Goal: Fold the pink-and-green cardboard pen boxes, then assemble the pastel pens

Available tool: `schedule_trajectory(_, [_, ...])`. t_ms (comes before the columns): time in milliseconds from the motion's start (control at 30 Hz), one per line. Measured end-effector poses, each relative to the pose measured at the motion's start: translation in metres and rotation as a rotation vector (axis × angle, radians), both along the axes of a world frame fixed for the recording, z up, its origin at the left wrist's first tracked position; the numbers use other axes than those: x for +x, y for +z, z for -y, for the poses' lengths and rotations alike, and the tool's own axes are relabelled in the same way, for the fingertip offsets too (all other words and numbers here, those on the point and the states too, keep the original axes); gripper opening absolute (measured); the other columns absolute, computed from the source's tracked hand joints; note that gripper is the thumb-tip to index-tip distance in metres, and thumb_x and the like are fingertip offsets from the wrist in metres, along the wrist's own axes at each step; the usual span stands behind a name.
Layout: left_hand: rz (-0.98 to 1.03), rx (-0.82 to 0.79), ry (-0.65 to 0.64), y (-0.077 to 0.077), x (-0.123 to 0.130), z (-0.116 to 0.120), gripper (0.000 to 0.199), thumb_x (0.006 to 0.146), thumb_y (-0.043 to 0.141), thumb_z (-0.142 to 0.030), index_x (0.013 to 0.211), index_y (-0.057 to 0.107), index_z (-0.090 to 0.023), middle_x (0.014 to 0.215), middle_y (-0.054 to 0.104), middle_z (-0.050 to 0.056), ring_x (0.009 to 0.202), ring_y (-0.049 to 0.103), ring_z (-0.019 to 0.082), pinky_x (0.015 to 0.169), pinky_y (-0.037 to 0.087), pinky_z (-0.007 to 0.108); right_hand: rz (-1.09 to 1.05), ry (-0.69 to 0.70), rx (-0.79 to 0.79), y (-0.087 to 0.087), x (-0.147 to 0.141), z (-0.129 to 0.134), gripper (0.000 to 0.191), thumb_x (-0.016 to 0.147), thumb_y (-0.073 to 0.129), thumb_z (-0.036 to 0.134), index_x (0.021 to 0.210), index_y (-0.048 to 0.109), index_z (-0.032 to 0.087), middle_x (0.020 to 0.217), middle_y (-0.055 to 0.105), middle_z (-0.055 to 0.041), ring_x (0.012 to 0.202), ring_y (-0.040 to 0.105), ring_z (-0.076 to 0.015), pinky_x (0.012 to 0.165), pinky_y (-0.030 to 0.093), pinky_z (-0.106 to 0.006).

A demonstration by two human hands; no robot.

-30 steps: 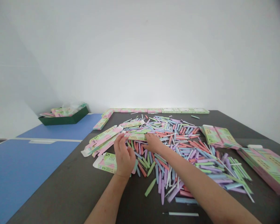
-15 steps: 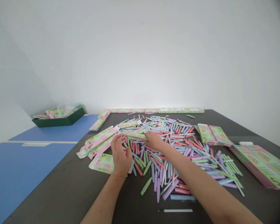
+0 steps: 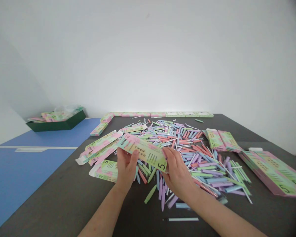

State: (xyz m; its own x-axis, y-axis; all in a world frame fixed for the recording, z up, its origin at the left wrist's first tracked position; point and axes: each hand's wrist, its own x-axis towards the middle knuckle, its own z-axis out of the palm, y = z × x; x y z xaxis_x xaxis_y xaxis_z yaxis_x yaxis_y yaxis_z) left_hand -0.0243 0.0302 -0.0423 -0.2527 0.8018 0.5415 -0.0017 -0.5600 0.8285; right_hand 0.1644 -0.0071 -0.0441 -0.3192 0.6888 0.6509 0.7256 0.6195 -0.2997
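A pink and green printed pen box (image 3: 144, 152) is held up above the heap, tilted, its end with the "5" lower right. My left hand (image 3: 126, 168) grips its left part, thumb across the front. My right hand (image 3: 176, 171) closes round its right end. Below and behind lies a wide heap of loose pen parts (image 3: 185, 138) in red, blue, green and purple, with white refills among them. Left of my left hand, several flat open boxes (image 3: 102, 144) overlap, and another opened box (image 3: 105, 170) lies partly behind that hand.
A row of boxes (image 3: 158, 114) lines the table's far edge. Stacked flat boxes (image 3: 273, 171) and more boxes (image 3: 222, 140) lie at the right. A dark green tray (image 3: 56, 125) with packaging stands on the blue surface (image 3: 34, 171). A lone refill (image 3: 182, 219) lies near the front.
The pen box has been raised toward me and turned so its printed face shows. My right hand has drawn back nearer, its grip now at the box's right end. The view has shifted slightly.
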Motion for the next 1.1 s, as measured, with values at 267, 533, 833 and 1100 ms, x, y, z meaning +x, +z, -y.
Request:
schedule_trajectory(267, [-0.087,-0.035,-0.001,-0.001,-0.002,0.006,0.032,0.09,0.056,-0.037,0.118,0.052,-0.024,0.109,0.065,0.008,0.107,0.063,0.025,0.096,0.051,0.046,-0.117,-0.003,-0.125,-0.01,-0.006,0.015,0.078,0.077,0.065,0.027,0.143,0.024,0.015,0.134,0.044,-0.0189,0.128,0.043,-0.0337,0.104,0.044,-0.053])
schedule_trajectory(533, [-0.073,-0.042,-0.177,0.001,0.004,0.016,0.039,0.09,0.055,-0.04,0.126,0.047,-0.026,0.114,0.063,0.008,0.106,0.063,0.023,0.096,0.051,0.045,-0.128,-0.05,-0.166,-0.017,0.0,0.024,0.084,0.075,0.067,0.033,0.144,0.022,0.019,0.135,0.048,-0.018,0.125,0.047,-0.0359,0.101,0.046,-0.056])
schedule_trajectory(833, [-0.061,-0.035,-0.297,0.004,0.006,0.02,0.037,0.09,0.056,-0.043,0.122,0.05,-0.026,0.112,0.064,0.009,0.102,0.065,0.024,0.089,0.057,0.043,-0.231,-0.072,-0.142,-0.013,-0.002,0.027,0.07,0.076,0.065,0.029,0.138,0.032,0.022,0.125,0.056,-0.0142,0.115,0.057,-0.0327,0.093,0.052,-0.049])
schedule_trajectory(1100, [-0.109,-0.016,-0.288,0.012,0.008,0.022,0.038,0.087,0.059,-0.049,0.115,0.054,-0.025,0.101,0.069,0.009,0.093,0.068,0.025,0.077,0.06,0.039,-0.237,-0.082,-0.102,-0.019,-0.003,0.027,0.068,0.075,0.065,0.03,0.135,0.035,0.021,0.122,0.059,-0.0144,0.111,0.062,-0.0308,0.088,0.056,-0.044])
